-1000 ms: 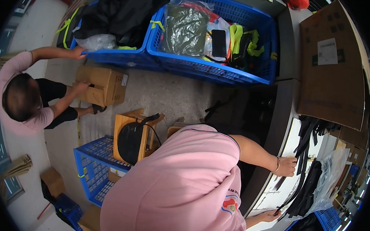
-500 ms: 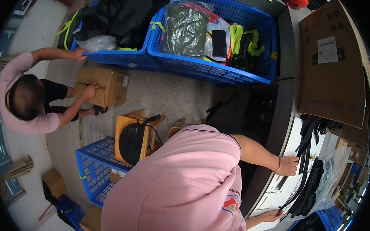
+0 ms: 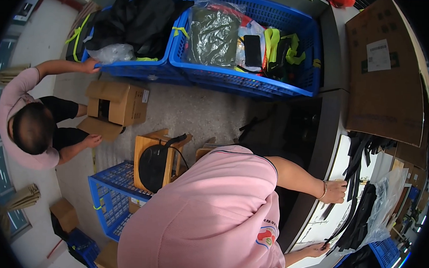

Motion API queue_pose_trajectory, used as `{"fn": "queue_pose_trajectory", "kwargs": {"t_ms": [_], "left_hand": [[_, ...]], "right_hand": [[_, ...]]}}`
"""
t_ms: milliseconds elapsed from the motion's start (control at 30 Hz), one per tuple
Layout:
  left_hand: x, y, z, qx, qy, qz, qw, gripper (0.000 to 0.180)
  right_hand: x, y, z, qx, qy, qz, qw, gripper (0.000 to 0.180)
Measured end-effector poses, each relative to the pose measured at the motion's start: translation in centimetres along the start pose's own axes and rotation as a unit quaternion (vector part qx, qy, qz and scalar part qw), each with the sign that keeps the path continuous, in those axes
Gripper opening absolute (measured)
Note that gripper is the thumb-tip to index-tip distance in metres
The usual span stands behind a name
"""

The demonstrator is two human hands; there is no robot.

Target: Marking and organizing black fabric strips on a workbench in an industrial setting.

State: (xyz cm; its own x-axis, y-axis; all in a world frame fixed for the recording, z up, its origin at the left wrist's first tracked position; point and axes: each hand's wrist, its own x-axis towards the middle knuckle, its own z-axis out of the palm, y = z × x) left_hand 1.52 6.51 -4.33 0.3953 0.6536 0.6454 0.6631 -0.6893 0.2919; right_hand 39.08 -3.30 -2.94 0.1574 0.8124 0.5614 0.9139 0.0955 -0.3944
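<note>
At the right, my left hand [image 3: 335,192] has its fingers curled in at a black strap [image 3: 353,192] over a white sheet on the table. A bracelet circles that wrist. Nearer the lower edge, my right hand [image 3: 315,250] pinches the lower end of the same strap. Several black straps [image 3: 364,217] lie bunched just right of my hands, partly against clear plastic film [image 3: 385,208]. Beneath the hands, the white sheet [image 3: 311,231] carries dark marks. My pink sleeve and torso fill the lower middle.
Blue baskets [image 3: 241,77] with bagged goods and a phone [image 3: 252,50] line the top. A large cardboard box [image 3: 386,94] stands at the upper right. A co-worker [image 3: 30,127] crouches left by a small carton [image 3: 133,103]. A wooden stool [image 3: 140,154] and blue crate [image 3: 110,177] stand between us.
The co-worker's lower hand has drawn back from the small carton, whose flap now hangs open. My two hands stay nearly where they were on the strap.
</note>
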Motion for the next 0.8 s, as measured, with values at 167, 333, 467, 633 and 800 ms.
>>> {"fn": "queue_pose_trajectory", "kwargs": {"t_ms": [167, 333, 467, 633, 800], "left_hand": [[0.0, 0.0, 0.1, -0.004, -0.014, -0.006, 1.000, 0.006], [-0.3, 0.0, 0.1, -0.011, 0.029, 0.000, 1.000, 0.005], [-0.5, 0.1, -0.1, -0.022, 0.046, -0.001, 0.999, 0.005], [-0.5, -0.1, -0.8, -0.035, 0.015, -0.012, 0.999, 0.005], [-0.6, -0.2, -1.7, -0.051, 0.021, -0.006, 0.998, 0.006]], "right_hand": [[-0.1, -0.4, 0.0, 0.026, 0.008, -0.013, 1.000, 0.037], [-0.4, -0.6, -0.2, 0.010, 0.008, 0.004, 1.000, 0.037], [-0.7, -2.3, -0.1, 0.019, 0.071, 0.026, 0.997, 0.037], [0.4, -10.7, -1.2, 0.102, 0.147, 0.150, 0.972, 0.039], [1.0, -23.5, -2.7, 0.303, 0.076, 0.218, 0.924, 0.036]]}}
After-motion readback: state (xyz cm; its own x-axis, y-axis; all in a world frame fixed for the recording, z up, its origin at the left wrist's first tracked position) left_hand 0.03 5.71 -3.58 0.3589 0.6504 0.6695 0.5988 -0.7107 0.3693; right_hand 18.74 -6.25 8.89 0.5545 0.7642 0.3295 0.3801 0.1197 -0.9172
